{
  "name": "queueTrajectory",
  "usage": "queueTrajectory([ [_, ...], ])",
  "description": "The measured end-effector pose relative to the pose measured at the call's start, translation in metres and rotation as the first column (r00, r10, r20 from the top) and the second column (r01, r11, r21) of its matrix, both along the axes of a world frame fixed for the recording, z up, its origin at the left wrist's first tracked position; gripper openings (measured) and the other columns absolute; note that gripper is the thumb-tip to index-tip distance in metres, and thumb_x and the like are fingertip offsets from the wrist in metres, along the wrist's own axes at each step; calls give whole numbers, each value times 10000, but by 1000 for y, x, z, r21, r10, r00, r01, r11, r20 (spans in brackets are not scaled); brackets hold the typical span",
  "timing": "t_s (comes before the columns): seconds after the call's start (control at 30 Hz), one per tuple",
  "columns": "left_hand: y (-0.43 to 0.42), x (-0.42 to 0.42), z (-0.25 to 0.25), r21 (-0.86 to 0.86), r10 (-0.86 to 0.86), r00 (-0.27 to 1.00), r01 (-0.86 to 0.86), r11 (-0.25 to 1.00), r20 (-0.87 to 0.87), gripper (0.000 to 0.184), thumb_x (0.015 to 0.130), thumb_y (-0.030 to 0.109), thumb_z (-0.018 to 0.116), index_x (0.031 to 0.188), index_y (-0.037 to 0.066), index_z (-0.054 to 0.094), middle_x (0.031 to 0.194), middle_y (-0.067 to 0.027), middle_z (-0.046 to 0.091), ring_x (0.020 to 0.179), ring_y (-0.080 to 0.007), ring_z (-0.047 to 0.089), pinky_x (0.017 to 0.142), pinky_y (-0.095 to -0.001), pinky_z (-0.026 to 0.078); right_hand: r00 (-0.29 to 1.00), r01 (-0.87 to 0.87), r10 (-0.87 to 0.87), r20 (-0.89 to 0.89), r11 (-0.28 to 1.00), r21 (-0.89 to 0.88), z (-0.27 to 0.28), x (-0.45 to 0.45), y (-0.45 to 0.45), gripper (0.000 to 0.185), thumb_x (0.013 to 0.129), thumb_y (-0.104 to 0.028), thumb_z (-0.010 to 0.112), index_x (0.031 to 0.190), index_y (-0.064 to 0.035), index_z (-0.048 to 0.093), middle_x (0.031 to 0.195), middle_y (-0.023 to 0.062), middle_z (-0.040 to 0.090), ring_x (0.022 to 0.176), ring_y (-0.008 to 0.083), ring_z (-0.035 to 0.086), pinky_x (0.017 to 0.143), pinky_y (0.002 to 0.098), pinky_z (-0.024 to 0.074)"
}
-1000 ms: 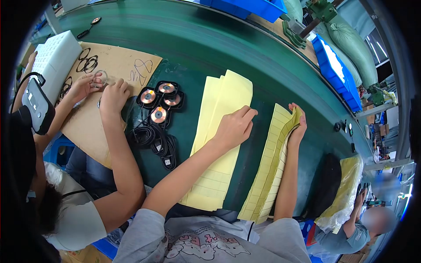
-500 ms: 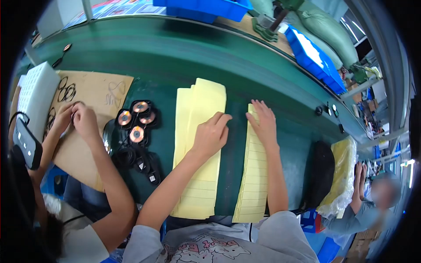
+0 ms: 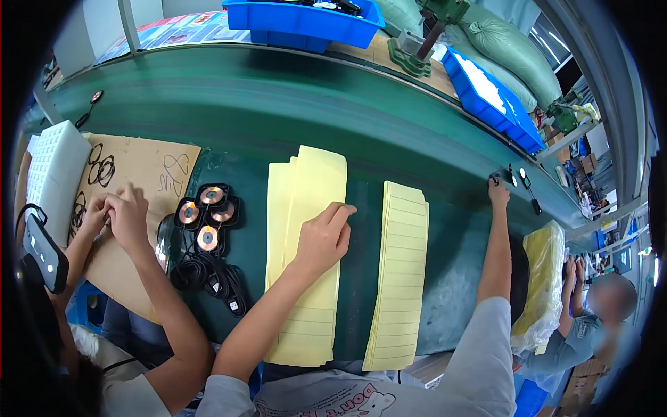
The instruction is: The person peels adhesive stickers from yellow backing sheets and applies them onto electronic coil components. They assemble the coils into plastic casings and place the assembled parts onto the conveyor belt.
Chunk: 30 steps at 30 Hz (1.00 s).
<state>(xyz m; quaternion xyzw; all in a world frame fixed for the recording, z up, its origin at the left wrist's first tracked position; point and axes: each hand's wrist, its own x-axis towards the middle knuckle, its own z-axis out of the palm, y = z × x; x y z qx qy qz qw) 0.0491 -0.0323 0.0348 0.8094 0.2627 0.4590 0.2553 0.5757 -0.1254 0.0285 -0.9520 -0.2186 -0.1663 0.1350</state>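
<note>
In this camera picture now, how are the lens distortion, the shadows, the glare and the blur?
Head view: strong wide-angle bending, clearest in the metal rail, with black corners; head view: soft shadow on the green worktop beside the right forearm, small glints on the clear plastic wrap; head view: the co-worker at far right has a blurred head.

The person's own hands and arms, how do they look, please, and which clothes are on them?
Both the left hand and the right hand are without gloves, and no watch shows on either wrist. The sleeves are short and light grey, part of a shirt with pink letters and a cartoon print.
</note>
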Motion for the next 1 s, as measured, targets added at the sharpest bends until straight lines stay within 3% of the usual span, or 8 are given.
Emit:
queueTrajectory([
  [0.2,0,0,4,-33,-27,997,29,999,76,250,731,-75,523,953,33,567,866,-82,597,565,-213,573,491,-295,468,998,-25,41,-41,942,334,-12,13,5,263,768,-208,654,996,-76,660,943,103,674,885,254,636,816,339,472],
  [0.3,-2,1,-2,-246,-51,975,104,964,215,215,783,-71,489,960,17,574,874,-97,600,629,-190,603,535,-274,476,918,-165,380,-113,625,763,-22,20,20,178,778,-89,611,938,-19,643,912,84,662,871,157,621,756,260,467],
  [0.4,-1,3,3,-706,-100,870,454,543,483,230,941,165,422,1064,17,547,963,-137,612,752,-202,627,609,-301,524,641,-48,740,-202,302,952,47,-81,22,199,814,-71,559,1008,-36,588,878,23,567,783,100,546,700,228,435],
  [0.47,10,2,10,-831,-83,832,554,55,549,505,976,416,267,1160,6,496,1054,-177,600,862,-268,638,672,-322,550,599,-193,784,-161,337,921,95,-156,8,122,839,-58,510,942,-38,573,891,17,542,805,80,512,708,202,402],
  [0.63,19,-7,-10,-326,-10,362,825,-462,932,818,873,674,156,1407,59,234,1311,-271,425,1145,-424,493,846,-470,518,300,-271,906,-300,382,884,128,-274,1,132,803,27,444,837,-49,545,964,57,556,877,108,497,799,233,381],
  [0.73,11,-7,-2,-359,-27,383,837,-413,923,808,858,691,74,1423,129,210,1287,-232,473,1125,-404,521,816,-442,523,169,-293,964,-203,246,924,126,-285,17,112,792,18,440,818,-47,527,970,68,559,883,113,489,807,239,380],
  [0.87,10,-14,11,-197,44,216,945,-262,975,626,913,567,332,1422,224,211,1412,-194,317,1228,-393,421,848,-453,512,114,-118,985,-130,144,983,156,-301,39,83,773,5,415,793,-45,478,902,64,488,867,146,459,773,231,369],
  [1.0,14,-19,12,-291,-86,287,956,-37,954,653,911,432,477,1439,280,124,1441,-207,238,1280,-407,333,880,-491,497,118,-86,987,-105,116,990,210,-340,42,36,745,-31,407,743,-66,404,859,53,416,808,153,416,764,243,375],
])
